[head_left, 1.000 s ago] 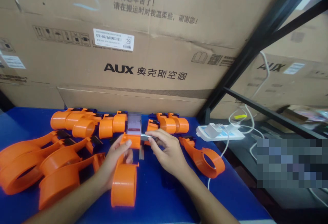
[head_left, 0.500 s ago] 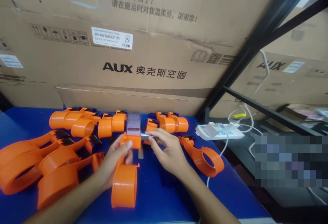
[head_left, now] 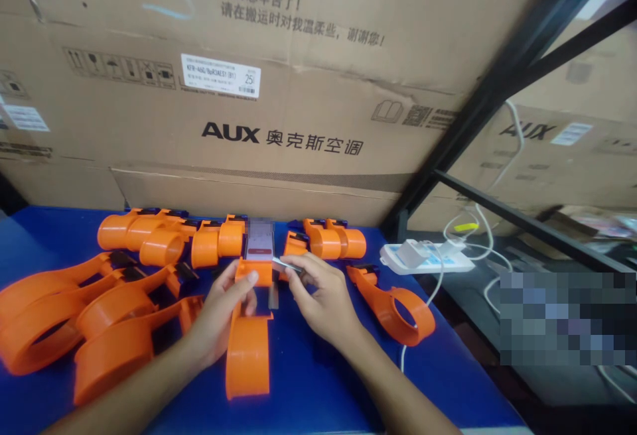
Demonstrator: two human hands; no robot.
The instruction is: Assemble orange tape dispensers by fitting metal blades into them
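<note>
In the middle of the head view, my left hand (head_left: 227,312) is closed around the upper part of an orange tape dispenser (head_left: 247,355), thumb on top. Its round hub hangs down toward me. My right hand (head_left: 326,296) pinches a thin silver metal strip (head_left: 287,264), perhaps a cutter blade, with its tip close beside the dispenser's top end. Whether the two touch I cannot tell. Just beyond the dispenser a phone (head_left: 260,237) stands with its screen lit. A second flat metal strip (head_left: 273,297) shows below, between my hands.
Several orange dispensers (head_left: 114,309) lie at the left, and others (head_left: 326,241) line the back of the blue table (head_left: 318,395). One more dispenser (head_left: 405,315) rests at the right, near a white power strip (head_left: 428,256). A large cardboard box (head_left: 279,103) stands behind, beside a black frame (head_left: 448,117).
The metal strip in my right hand has tilted, its tip rising slightly. The dispenser in my left hand has swung a little, its hub moving right and slightly up.
</note>
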